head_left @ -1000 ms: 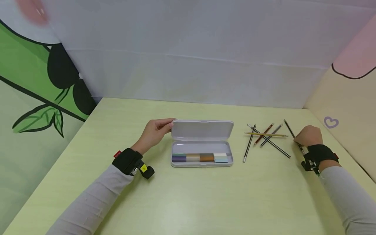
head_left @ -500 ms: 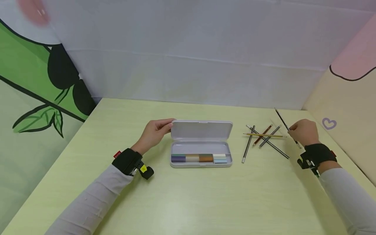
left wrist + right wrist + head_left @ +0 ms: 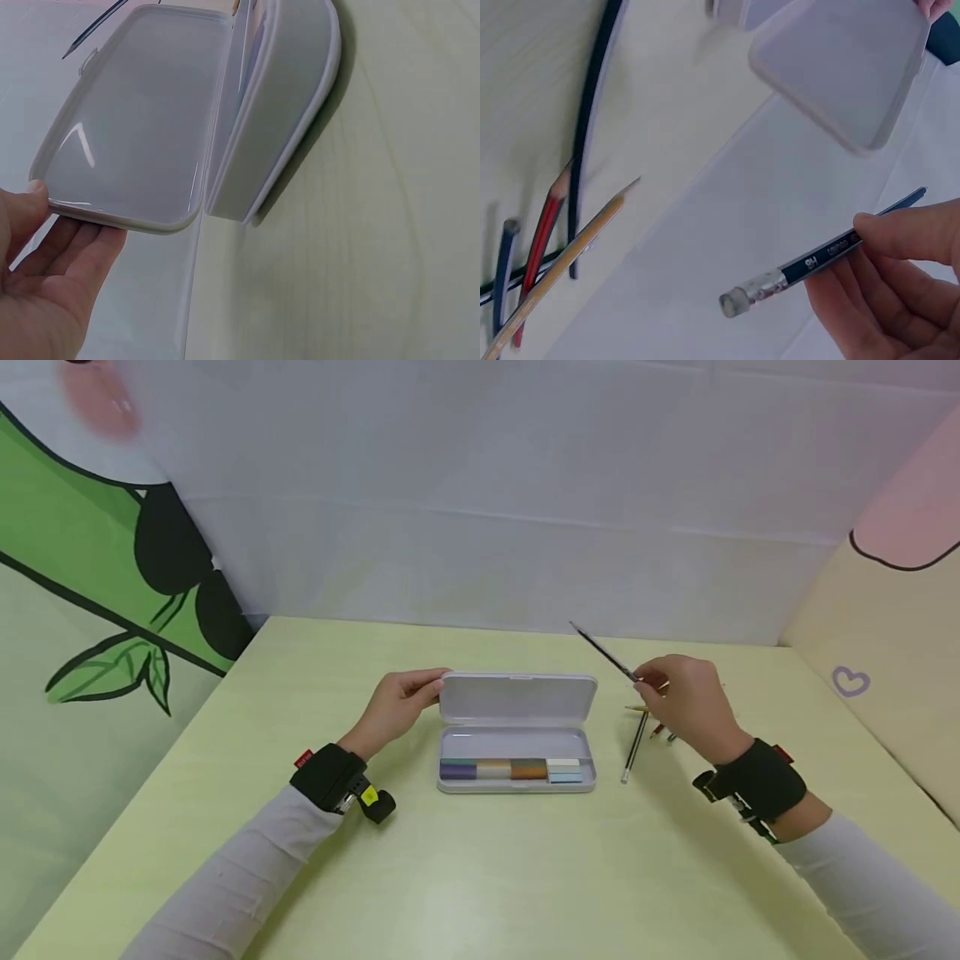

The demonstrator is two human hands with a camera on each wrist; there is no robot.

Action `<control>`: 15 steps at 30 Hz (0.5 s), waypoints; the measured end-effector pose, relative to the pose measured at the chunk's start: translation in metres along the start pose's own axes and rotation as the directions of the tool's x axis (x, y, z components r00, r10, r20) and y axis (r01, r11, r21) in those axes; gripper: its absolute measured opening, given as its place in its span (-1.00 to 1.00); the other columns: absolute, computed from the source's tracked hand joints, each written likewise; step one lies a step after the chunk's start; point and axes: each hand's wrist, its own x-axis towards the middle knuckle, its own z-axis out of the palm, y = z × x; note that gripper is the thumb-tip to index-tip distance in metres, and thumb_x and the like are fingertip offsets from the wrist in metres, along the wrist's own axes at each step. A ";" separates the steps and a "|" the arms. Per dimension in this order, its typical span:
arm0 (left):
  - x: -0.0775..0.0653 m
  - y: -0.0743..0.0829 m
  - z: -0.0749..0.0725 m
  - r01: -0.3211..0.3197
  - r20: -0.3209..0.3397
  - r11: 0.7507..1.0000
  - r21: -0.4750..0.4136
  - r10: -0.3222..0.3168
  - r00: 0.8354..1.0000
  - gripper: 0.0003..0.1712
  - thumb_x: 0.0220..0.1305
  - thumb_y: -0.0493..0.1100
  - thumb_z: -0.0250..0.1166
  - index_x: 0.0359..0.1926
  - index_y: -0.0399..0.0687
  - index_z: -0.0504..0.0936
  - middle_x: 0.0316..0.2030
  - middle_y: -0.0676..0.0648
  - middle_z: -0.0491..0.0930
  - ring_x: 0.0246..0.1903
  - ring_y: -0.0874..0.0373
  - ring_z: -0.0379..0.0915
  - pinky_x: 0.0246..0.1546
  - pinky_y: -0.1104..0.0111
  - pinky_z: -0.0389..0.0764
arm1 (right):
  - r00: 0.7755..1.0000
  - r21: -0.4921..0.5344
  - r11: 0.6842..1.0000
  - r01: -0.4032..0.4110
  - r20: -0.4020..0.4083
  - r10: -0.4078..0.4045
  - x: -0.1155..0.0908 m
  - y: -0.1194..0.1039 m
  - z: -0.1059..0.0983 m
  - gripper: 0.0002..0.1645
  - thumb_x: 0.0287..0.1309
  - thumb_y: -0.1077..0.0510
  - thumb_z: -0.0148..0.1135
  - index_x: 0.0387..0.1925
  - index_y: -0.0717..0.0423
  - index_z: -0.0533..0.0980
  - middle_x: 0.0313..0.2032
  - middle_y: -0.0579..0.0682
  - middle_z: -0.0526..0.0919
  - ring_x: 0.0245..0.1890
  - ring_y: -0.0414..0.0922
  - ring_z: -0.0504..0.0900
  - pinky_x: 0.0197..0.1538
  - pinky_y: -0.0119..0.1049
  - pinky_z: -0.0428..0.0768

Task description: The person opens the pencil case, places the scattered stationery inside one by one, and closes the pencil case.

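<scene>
My left hand [image 3: 393,710] pinches the left edge of the raised lid [image 3: 517,699] of a white pencil case [image 3: 517,790], thumb on the inner face and fingers behind, as the left wrist view shows. The case lies open on the table, its back compartment bare. My right hand [image 3: 686,702] holds a dark pencil [image 3: 600,647] between thumb and fingers, raised above the table to the right of the case. The pencil's sharpened tip points up and left; its eraser end [image 3: 739,301] shows in the right wrist view.
Beneath my right hand lie several loose pencils, among them a yellow pencil [image 3: 562,262], a red pencil [image 3: 540,251] and a striped pencil [image 3: 635,747]. Coloured blocks [image 3: 495,769] and small white and blue pieces [image 3: 564,771] fill the case's front compartment. A pale wall [image 3: 487,568] stands behind the table.
My right hand has lifted the dark pencil off the right side of the table and carried it left, over the loose pencils. My left hand stays on the lid.
</scene>
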 end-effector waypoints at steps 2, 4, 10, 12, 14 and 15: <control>0.001 -0.001 0.001 -0.004 0.003 1.000 0.005 0.004 1.000 -0.59 0.43 -0.25 0.07 0.22 -0.33 0.47 0.19 -0.35 0.49 0.13 -0.18 0.51 0.09 0.27 0.61 | 0.999 0.014 0.999 0.029 0.026 -0.030 0.000 -0.013 0.007 -0.87 0.04 0.37 0.34 -0.30 0.30 0.66 -0.43 0.14 0.71 -0.46 -0.05 0.65 -0.36 -0.20 0.68; 0.001 -0.002 0.002 -0.006 0.003 1.000 0.008 0.006 1.000 -0.59 0.43 -0.24 0.07 0.22 -0.33 0.47 0.19 -0.35 0.49 0.14 -0.18 0.51 0.09 0.28 0.61 | 0.997 0.026 0.998 0.056 0.057 -0.057 0.001 -0.024 0.013 -0.86 0.04 0.37 0.33 -0.29 0.29 0.66 -0.40 0.13 0.71 -0.44 -0.07 0.65 -0.34 -0.17 0.69; 0.002 0.000 0.001 -0.008 -0.003 1.000 0.011 0.008 1.000 -0.60 0.43 -0.25 0.07 0.22 -0.32 0.48 0.19 -0.33 0.50 0.14 -0.16 0.51 0.08 0.29 0.62 | 0.981 0.050 0.991 0.127 0.138 -0.133 0.003 -0.048 0.032 -0.86 0.04 0.39 0.32 -0.29 0.24 0.67 -0.36 0.08 0.72 -0.39 -0.10 0.67 -0.31 -0.23 0.68; 0.002 -0.001 0.001 -0.011 -0.001 1.000 0.015 0.011 1.000 -0.59 0.43 -0.25 0.07 0.22 -0.32 0.48 0.19 -0.34 0.50 0.14 -0.17 0.51 0.09 0.29 0.62 | 0.975 0.053 0.988 0.144 0.164 -0.150 0.004 -0.054 0.038 -0.86 0.05 0.38 0.32 -0.30 0.23 0.68 -0.37 0.07 0.71 -0.39 -0.11 0.65 -0.31 -0.24 0.66; 0.002 -0.002 0.001 -0.010 -0.001 1.000 0.016 0.010 1.000 -0.59 0.43 -0.25 0.07 0.22 -0.32 0.48 0.19 -0.34 0.50 0.14 -0.17 0.51 0.09 0.29 0.61 | 0.968 0.059 0.986 0.154 0.190 -0.162 0.005 -0.058 0.044 -0.86 0.05 0.37 0.33 -0.30 0.22 0.68 -0.37 0.05 0.72 -0.40 -0.13 0.63 -0.30 -0.26 0.65; 0.002 -0.002 0.001 -0.010 -0.001 1.000 0.016 0.010 1.000 -0.59 0.43 -0.25 0.06 0.22 -0.32 0.48 0.19 -0.34 0.50 0.14 -0.17 0.51 0.10 0.28 0.61 | 0.965 0.062 0.985 0.159 0.200 -0.169 0.005 -0.060 0.046 -0.87 0.06 0.37 0.33 -0.30 0.22 0.68 -0.38 0.05 0.71 -0.40 -0.13 0.62 -0.30 -0.26 0.64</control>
